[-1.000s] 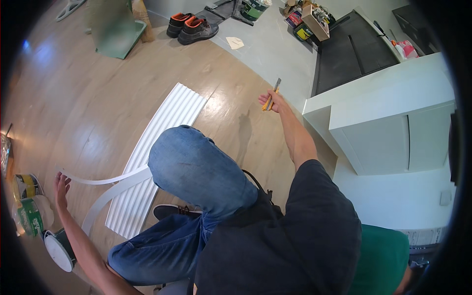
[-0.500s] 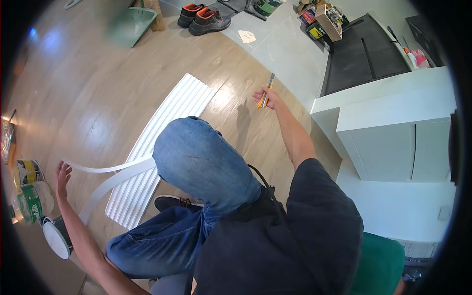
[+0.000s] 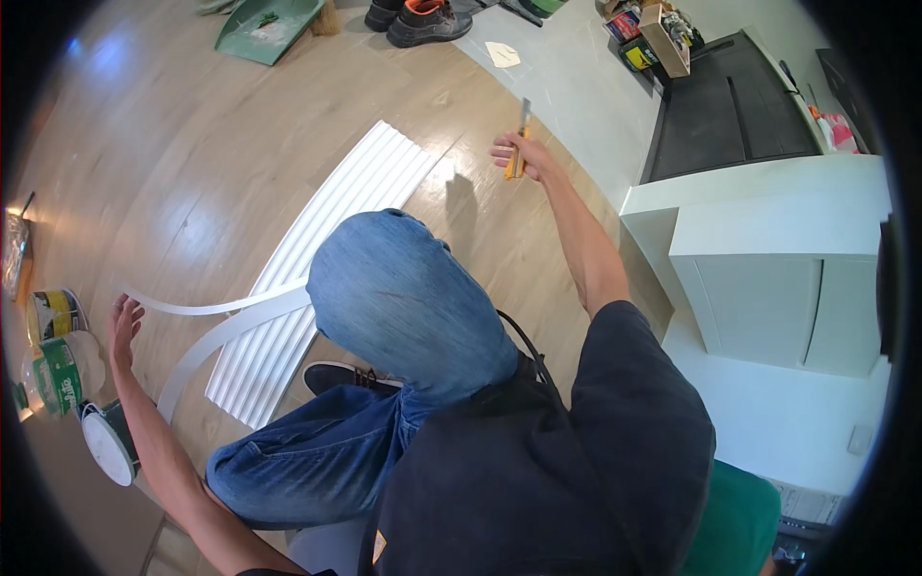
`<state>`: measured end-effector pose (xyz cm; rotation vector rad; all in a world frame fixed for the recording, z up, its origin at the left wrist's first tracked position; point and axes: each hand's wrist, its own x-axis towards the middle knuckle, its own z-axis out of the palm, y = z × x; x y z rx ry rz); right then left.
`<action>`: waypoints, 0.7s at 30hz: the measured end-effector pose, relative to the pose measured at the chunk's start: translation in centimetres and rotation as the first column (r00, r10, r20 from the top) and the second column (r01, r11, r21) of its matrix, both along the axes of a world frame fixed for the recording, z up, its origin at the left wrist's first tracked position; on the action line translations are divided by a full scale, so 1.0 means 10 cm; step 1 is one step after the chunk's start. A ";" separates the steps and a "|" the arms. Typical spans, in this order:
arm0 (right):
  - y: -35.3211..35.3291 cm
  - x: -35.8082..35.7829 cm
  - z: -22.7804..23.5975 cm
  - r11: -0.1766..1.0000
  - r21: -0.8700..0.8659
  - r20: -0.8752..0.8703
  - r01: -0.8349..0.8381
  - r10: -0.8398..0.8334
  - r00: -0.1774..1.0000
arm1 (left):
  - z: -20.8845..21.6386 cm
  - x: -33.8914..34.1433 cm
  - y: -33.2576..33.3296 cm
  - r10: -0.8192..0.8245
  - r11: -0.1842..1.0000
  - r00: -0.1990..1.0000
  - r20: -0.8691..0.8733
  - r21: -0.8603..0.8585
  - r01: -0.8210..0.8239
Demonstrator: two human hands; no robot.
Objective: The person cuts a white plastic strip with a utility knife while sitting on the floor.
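Observation:
My left hand [image 3: 125, 329], out at the left, has its fingers curled at the end of a thin white strip [image 3: 197, 309]. That strip bends back to my raised knee, which hides its other end. A second, wider white strip [image 3: 219, 344] curves from the knee down behind my left forearm. Under both lies a white ribbed panel [image 3: 322, 235] on the floor, partly covered by my leg. At the upper right my right hand [image 3: 523, 156] holds a yellow utility knife [image 3: 519, 142], its blade pointing away from me, above the floor and clear of the panel.
Tubs [image 3: 56, 314] and a green-labelled container [image 3: 60, 376] stand at the far left. A green dustpan [image 3: 267, 27] and dark shoes [image 3: 429, 21] lie at the back. White cabinets [image 3: 759, 298] line the right side; a small wooden box [image 3: 665, 40] sits behind them.
The view has shifted, so floor items sit higher in the picture. My right hand has tilted the knife more upright. The left hand stays at the strip's end.

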<state>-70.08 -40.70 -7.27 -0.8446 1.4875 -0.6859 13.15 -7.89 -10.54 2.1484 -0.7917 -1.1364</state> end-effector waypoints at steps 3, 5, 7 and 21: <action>0.11 0.46 -0.11 0.975 0.009 -0.082 -0.224 0.224 0.971 | 0.02 -0.01 0.02 -0.018 0.999 1.000 -0.002 0.032 0.018; 0.29 0.87 -0.24 0.901 0.012 -0.181 -0.433 0.428 0.886 | 0.04 -0.02 0.06 -0.018 1.000 0.999 -0.032 0.002 0.019; 0.48 1.33 -0.37 0.848 0.022 -0.144 -0.529 0.527 0.838 | 0.07 -0.04 0.09 -0.016 1.000 1.000 -0.022 0.014 0.016; 1.25 3.20 -0.52 0.258 -0.017 -0.383 -0.966 0.891 0.244 | 0.01 0.09 0.64 -0.302 0.949 0.910 0.283 -0.004 0.316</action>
